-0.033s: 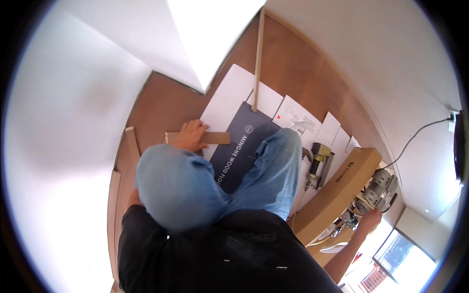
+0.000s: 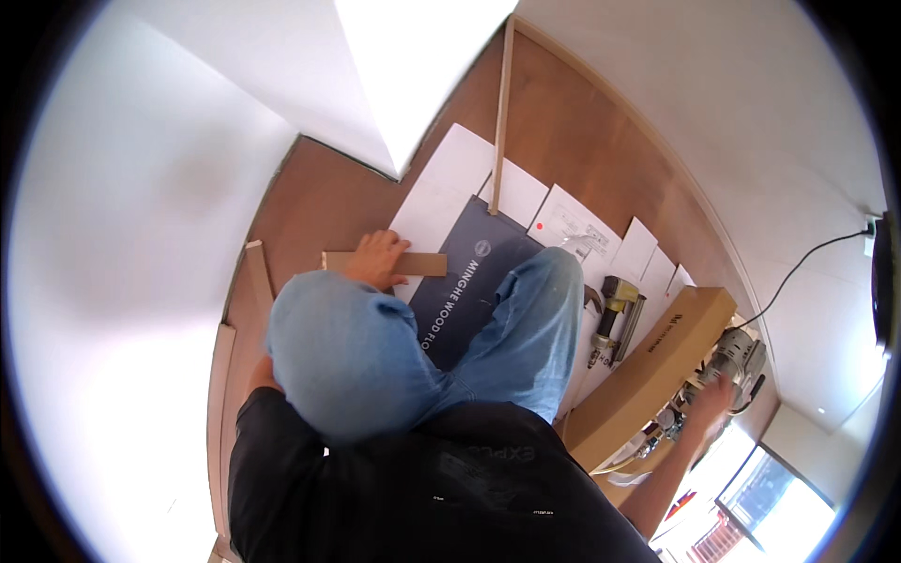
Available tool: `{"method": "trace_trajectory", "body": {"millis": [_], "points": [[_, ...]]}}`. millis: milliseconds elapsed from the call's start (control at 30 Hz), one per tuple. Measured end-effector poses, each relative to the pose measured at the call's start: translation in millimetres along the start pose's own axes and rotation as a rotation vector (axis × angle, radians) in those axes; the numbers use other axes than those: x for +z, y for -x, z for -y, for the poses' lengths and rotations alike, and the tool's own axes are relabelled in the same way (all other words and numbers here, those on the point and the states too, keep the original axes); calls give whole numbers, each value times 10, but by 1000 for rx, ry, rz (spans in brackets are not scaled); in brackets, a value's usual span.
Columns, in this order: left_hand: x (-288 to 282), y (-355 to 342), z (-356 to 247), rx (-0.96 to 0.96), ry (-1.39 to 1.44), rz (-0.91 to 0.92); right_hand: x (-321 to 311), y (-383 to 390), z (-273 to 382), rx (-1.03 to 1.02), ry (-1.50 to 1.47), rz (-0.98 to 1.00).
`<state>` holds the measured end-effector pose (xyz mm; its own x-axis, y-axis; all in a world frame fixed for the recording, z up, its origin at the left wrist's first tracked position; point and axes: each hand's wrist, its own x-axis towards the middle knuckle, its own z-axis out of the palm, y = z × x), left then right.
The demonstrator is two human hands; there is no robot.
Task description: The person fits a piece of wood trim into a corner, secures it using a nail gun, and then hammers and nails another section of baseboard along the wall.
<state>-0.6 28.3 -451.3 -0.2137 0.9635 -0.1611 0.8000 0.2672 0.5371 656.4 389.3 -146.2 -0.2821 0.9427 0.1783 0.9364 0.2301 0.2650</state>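
Note:
My left hand (image 2: pixel 377 260) lies across a short flat wooden strip (image 2: pixel 427 265), its fingers and thumb on either side of it. The strip rests partly on the brown floor and partly on the spread cardboard, and its near edge is partly behind my raised blue-jeaned knee. Out at the right, my right hand (image 2: pixel 711 402) is smeared by motion beside a grey motor-driven power tool (image 2: pixel 737 355). Whether it touches the tool I cannot tell. A yellow-green and black nail gun (image 2: pixel 615 314) lies on the cardboard, next to a partly hidden claw hammer head (image 2: pixel 591 298).
A long brown cardboard box (image 2: pixel 648 361) stands between my body and the power tool. White cardboard (image 2: pixel 441 178) and a dark printed sheet (image 2: pixel 465 291) cover the floor. One long wooden strip (image 2: pixel 503 113) reaches toward the wall corner; others lie along the left wall. A black cord (image 2: pixel 798 261) runs to a wall outlet.
My right hand has shifted slightly up and left beside the power tool and is now blurred. My left hand stays on the wooden strip. The whole view has shifted slightly.

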Motion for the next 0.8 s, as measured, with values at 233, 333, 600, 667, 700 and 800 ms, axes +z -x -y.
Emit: {"method": "trace_trajectory", "body": {"millis": [233,333,600,667,700,800], "points": [[235,-13,-74,-46,-208,80,1314,-748,4529,-315,-704,546],[56,236,-36,-202,-114,41,1455,-638,5690,-399,-656,798],[10,679,325,-373,135,-289,1364,-232,6809,-372,-698,794],[18,643,366,-380,120,-260,1303,-129,7015,-407,-884,730],[16,608,372,-388,108,-237,1355,-83,7051,-395,-884,728],[-8,550,443,-424,154,-191,1445,60,7124,-662,-1022,498]]}}
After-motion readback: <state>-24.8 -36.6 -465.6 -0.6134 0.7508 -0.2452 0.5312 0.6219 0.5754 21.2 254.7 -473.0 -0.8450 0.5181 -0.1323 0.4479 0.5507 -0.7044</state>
